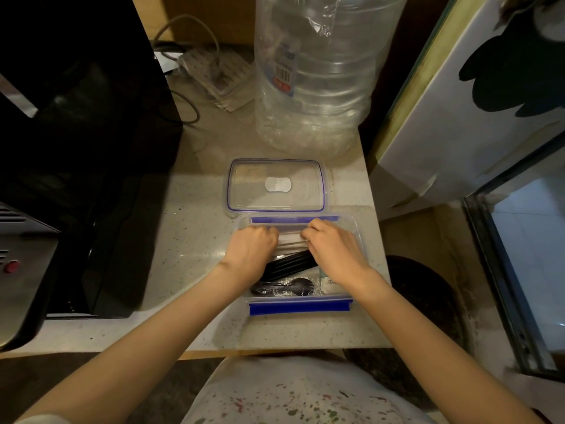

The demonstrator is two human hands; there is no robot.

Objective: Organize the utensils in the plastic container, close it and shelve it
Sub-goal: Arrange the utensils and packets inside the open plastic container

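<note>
On the worktop (pixel 189 228) the open container (pixel 356 240) sits just on the near side of its loose lid (pixel 276 185), and inside it both hands, left hand (pixel 253 244) and right hand (pixel 333 246), equally near, curl their fingers (pixel 315 229) onto the ends of pale wrapped utensils (pixel 290 240) lying crosswise, the black utensils (pixel 289 266) nearer the body.

Both bare forearms extended forward and converging, wrists straight. Left hand (pixel 253 243) curled into a loose fist, knuckles up, fingers tucked under. Right hand (pixel 333 243) just beside it, palm down, fingers bent in a pinching grip. Hands near each other, not touching.
</note>
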